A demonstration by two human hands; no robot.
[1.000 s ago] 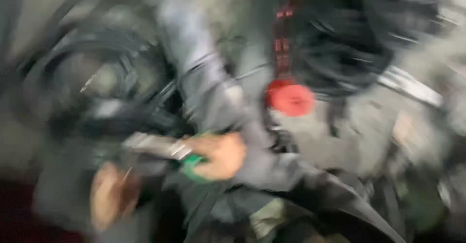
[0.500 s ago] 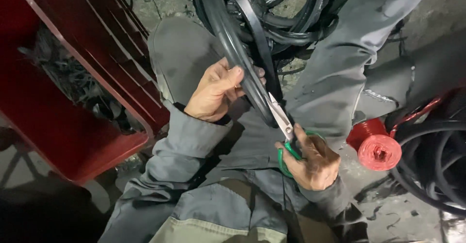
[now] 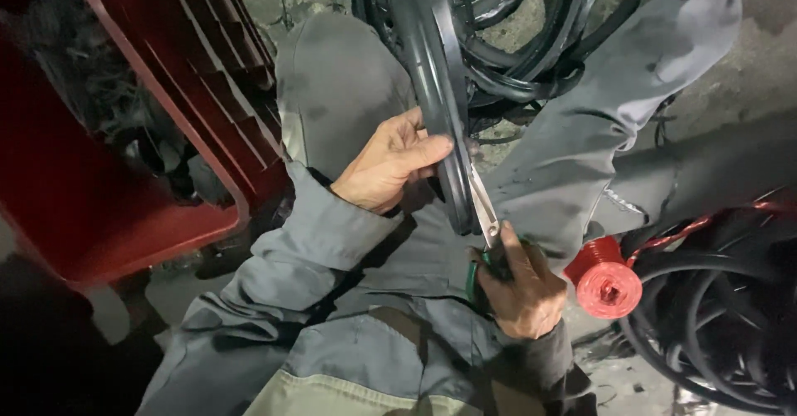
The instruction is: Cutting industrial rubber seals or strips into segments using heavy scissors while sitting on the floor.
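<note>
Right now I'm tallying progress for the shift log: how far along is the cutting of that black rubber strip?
Already done: nothing I can confirm; no cut-off pieces are clearly visible. In hand: the left hand grips the black rubber strip while the right hand works green-handled scissors along its lower end. Left: a tangle of uncut strip lies beyond the knees, with more coils beside the red twine spool.

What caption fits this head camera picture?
Left hand grips a black rubber strip while right hand cuts it with scissors.
</note>
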